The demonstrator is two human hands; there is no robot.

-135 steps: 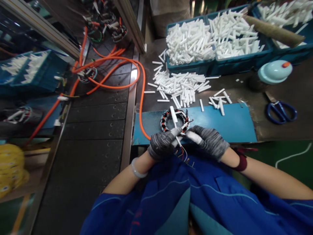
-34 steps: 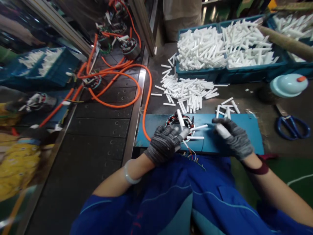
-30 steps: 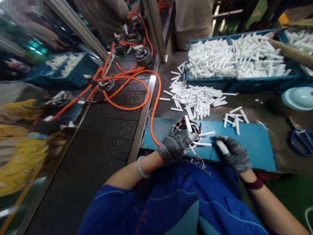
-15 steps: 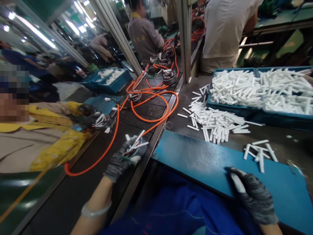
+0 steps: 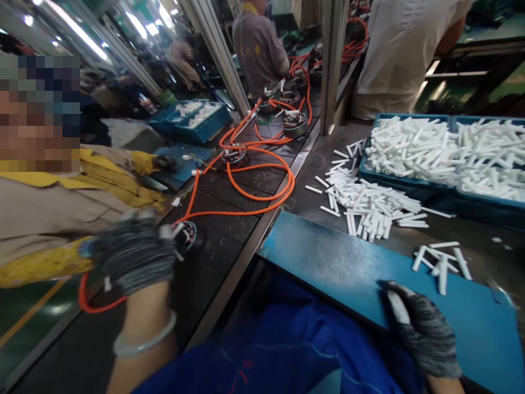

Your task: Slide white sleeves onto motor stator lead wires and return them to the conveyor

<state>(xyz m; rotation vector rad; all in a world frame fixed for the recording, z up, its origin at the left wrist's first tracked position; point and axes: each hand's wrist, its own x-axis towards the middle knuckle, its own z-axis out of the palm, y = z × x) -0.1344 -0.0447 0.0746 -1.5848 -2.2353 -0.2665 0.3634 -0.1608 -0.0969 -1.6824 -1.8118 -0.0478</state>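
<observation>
Two gloved hands: I am holding my left hand above the dark conveyor and my right hand low over the blue mat on the desk.
Left fingers: they are blurring, with the back of the glove facing me; whether they are spreading or pinching, I am not able to make out.
Right fingers: they are curving loosely with the thumb lying alongside; no object is showing, but the palm side is hiding from me.
Wound ring: the ring is sitting on the conveyor, just beside my left thumb, with white pieces lying across it; I am not seeing whether glove and ring are touching.
Orange cable: the cable is looping over the conveyor and passing close by the ring.
White tubes: a few tubes are lying near my right hand, partly on the mat; a larger heap is spreading before the bins.
Co-worker: a yellow sleeve is showing just beside my left glove.
Step in hand: I am probably placing the ring on the conveyor.
Next move: it is likely calling for a clean lift of my left hand, sparing the pieces, cable and sleeve.
</observation>
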